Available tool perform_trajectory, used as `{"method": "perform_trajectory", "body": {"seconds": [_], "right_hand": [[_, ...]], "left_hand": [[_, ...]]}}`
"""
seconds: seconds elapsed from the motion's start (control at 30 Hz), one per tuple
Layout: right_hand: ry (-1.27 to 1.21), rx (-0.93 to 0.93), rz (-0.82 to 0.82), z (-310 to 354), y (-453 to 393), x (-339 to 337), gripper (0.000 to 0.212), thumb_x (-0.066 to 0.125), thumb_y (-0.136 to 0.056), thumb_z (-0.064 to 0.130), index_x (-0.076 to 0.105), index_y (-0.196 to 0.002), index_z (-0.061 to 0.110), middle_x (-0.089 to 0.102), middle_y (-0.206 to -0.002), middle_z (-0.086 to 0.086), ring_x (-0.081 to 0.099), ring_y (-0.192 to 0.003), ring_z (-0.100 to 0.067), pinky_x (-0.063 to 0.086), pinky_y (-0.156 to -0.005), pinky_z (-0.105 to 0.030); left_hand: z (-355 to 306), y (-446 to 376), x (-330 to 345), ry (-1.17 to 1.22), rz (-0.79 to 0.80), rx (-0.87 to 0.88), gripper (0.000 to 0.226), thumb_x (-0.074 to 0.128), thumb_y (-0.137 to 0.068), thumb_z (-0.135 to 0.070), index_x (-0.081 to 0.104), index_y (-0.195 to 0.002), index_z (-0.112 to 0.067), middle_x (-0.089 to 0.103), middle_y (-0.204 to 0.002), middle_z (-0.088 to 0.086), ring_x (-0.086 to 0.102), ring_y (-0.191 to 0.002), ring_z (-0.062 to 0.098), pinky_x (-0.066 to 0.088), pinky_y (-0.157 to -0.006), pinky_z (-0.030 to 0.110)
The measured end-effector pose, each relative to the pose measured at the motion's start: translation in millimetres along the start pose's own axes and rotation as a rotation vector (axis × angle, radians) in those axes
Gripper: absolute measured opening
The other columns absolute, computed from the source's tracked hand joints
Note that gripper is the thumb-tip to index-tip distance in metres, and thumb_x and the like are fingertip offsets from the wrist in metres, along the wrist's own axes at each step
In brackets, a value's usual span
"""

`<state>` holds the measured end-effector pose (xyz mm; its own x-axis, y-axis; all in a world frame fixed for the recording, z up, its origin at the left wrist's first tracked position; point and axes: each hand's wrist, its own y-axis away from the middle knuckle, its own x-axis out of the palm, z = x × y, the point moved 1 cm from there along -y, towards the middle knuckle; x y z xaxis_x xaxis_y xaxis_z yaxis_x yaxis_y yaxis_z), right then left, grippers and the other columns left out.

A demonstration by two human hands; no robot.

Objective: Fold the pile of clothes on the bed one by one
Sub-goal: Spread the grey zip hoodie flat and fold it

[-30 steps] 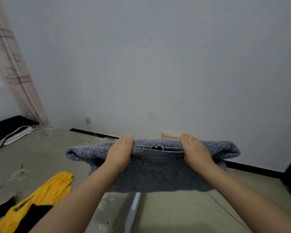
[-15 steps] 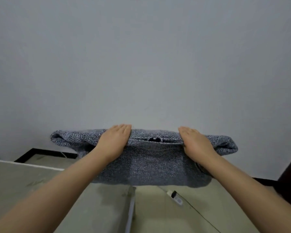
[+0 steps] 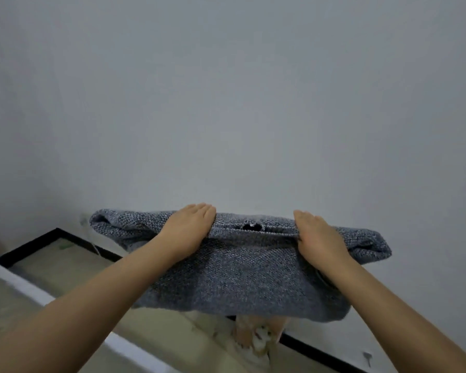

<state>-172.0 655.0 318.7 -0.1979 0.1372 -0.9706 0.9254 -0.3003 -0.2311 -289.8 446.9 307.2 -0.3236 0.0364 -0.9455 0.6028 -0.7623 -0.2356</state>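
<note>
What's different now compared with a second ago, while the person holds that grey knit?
The view swung away from the bed; the yellow garment and curtain have dropped out of sight. The grey knit was carried along, held up before the wall. Unchanged: left hand and right hand keep their grip on its top fold.

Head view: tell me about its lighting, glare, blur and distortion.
Head view: soft, dim, even light with no glare on the wall; the grey knit sweater shows its weave fairly sharply where the left hand and right hand grip it, softer at its lower hem; wide-angle lens tilts and bends the black baseboard; forearms near the frame edges look stretched.
</note>
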Motion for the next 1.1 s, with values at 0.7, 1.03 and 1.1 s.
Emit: {"method": "perform_trajectory", "body": {"seconds": [0.7,1.03,1.1], "right_hand": [[-0.166,-0.641,0.027,153,-425,67,0.053,0.04,-0.093,0.006,0.023,-0.143,0.011,0.035,-0.146,-0.007,0.036,-0.131,-0.021,0.034,-0.104,-0.033],[-0.187,-1.022,0.047,337,-525,93,0.045,0.042,-0.093,0.01,0.032,-0.137,0.01,0.052,-0.128,-0.01,0.049,-0.113,-0.026,0.046,-0.087,-0.037],[-0.211,-1.097,0.051,380,-544,103,0.037,0.041,-0.092,0.009,0.04,-0.129,0.01,0.058,-0.115,-0.01,0.053,-0.104,-0.026,0.048,-0.078,-0.036]], "left_hand": [[263,-167,78,-0.028,0.14,-0.747,0.056,0.04,-0.086,0.003,0.024,-0.138,-0.012,0.038,-0.142,0.007,0.044,-0.124,0.022,0.041,-0.094,0.032],[388,-114,112,-0.127,0.192,-1.121,0.06,0.041,-0.087,-0.002,0.019,-0.142,-0.013,0.039,-0.142,0.005,0.042,-0.126,0.021,0.04,-0.092,0.033],[415,-105,120,-0.134,0.249,-1.208,0.059,0.04,-0.088,-0.003,0.019,-0.141,-0.014,0.039,-0.142,0.004,0.043,-0.125,0.022,0.04,-0.09,0.034]]}}
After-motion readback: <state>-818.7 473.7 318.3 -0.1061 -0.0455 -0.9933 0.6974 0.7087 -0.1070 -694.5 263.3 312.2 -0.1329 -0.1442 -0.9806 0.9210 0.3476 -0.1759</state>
